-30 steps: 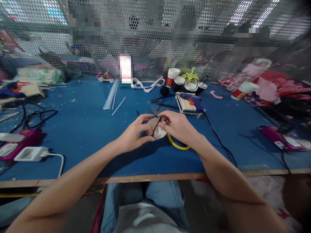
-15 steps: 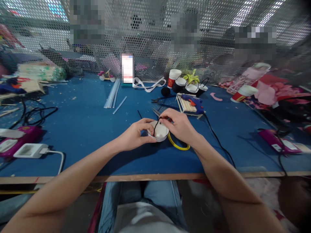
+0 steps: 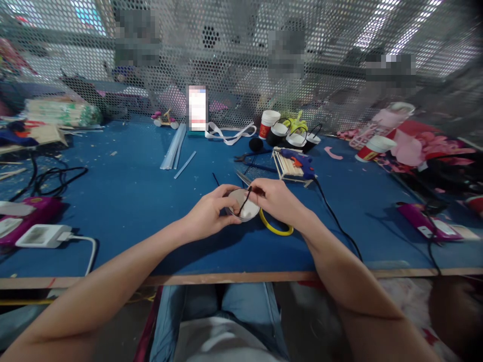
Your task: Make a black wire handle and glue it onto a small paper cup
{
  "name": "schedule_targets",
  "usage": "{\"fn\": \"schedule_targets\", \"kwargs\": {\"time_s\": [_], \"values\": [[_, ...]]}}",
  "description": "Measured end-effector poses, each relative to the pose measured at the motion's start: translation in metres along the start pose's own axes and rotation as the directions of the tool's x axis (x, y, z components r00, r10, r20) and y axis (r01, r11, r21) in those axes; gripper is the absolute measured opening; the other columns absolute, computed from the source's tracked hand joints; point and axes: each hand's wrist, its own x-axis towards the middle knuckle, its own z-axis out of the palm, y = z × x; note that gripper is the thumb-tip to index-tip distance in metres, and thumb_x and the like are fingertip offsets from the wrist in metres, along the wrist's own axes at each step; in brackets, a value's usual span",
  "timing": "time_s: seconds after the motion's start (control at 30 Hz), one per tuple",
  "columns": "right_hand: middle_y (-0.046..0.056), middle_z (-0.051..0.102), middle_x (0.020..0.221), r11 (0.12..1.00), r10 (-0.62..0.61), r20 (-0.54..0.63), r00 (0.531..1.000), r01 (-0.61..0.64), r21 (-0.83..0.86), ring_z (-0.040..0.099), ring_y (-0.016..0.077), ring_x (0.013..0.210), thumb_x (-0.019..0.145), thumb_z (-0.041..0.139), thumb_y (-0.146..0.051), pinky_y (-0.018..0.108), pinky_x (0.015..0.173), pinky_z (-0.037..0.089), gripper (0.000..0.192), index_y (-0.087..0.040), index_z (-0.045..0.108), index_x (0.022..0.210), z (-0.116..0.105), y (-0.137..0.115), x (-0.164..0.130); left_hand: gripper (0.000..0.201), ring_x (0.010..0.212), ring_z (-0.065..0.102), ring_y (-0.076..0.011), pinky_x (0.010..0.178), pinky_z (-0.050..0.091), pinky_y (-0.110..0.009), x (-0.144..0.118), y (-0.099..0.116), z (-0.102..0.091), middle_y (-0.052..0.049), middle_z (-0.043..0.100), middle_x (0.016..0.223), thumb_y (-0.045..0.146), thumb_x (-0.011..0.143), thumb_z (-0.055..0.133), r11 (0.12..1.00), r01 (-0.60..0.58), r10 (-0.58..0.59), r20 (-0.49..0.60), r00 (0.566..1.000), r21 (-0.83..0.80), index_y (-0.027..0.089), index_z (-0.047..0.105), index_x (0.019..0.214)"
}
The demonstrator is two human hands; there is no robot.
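Just above the blue tabletop, my left hand (image 3: pixel 209 212) grips the rim of a small white cup (image 3: pixel 249 211) with dark edging, its opening tilted toward me. A black cord (image 3: pixel 245 201) runs across the inside of the cup. At the cup's far right side, my right hand (image 3: pixel 281 200) pinches the upper end of that cord; its fingertips are partly hidden. Scissors with a yellow handle (image 3: pixel 277 230) lie under and beside my right hand, blades pointing away.
Beyond my hands are pliers (image 3: pixel 249 157) and a blue glue gun (image 3: pixel 298 160) on a small stick rack. White-lined cups with black loops (image 3: pixel 296 138) stand farther back. Clear glue sticks (image 3: pixel 174 148) lie left of centre, and a power strip (image 3: pixel 43 235) at far left.
The cup has tipped slightly, showing more of its inside toward me. My right hand has shifted a little down at the cup's rim, still with the cord.
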Motion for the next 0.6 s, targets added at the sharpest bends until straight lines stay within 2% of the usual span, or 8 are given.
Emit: {"fn": "schedule_targets", "kwargs": {"time_s": [0.1, 0.33, 0.6], "values": [[0.001, 0.052, 0.066, 0.997, -0.058, -0.034, 0.998, 0.056, -0.044, 0.046, 0.0113, 0.061, 0.081, 0.049, -0.018, 0.024, 0.057, 0.035, 0.012, -0.017, 0.050, 0.069, 0.0011, -0.0004, 0.0001, 0.011, 0.106, 0.054, -0.0234, 0.087, 0.046, -0.039, -0.0008, 0.0001, 0.0014, -0.012, 0.050, 0.120, 0.027, 0.074, 0.062, 0.999, -0.029, 0.029, -0.008, 1.000, 0.044, 0.016, 0.060, 0.073], [0.000, 0.048, 0.063, 0.994, -0.072, -0.091, 0.993, 0.064, -0.085, 0.043, 0.0108, 0.058, 0.078, 0.048, -0.015, 0.023, 0.055, 0.032, 0.011, -0.017, 0.047, 0.067, 0.0020, -0.0034, -0.0001, 0.011, 0.108, 0.054, -0.0241, 0.087, 0.047, -0.041, -0.0017, -0.0002, 0.0031, -0.012, 0.050, 0.122, 0.026, 0.075, 0.061, 0.997, -0.058, 0.061, -0.051, 0.997, 0.058, 0.016, 0.059, 0.073], [0.000, 0.048, 0.063, 0.990, -0.093, -0.136, 0.986, 0.077, -0.118, 0.044, 0.0109, 0.057, 0.077, 0.048, -0.013, 0.023, 0.055, 0.033, 0.010, -0.017, 0.047, 0.068, 0.0024, -0.0045, -0.0008, 0.008, 0.111, 0.052, -0.0243, 0.090, 0.045, -0.041, -0.0004, -0.0019, 0.0033, -0.013, 0.048, 0.125, 0.022, 0.076, 0.060, 0.995, -0.073, 0.077, -0.051, 0.996, 0.075, 0.015, 0.058, 0.073]]}}
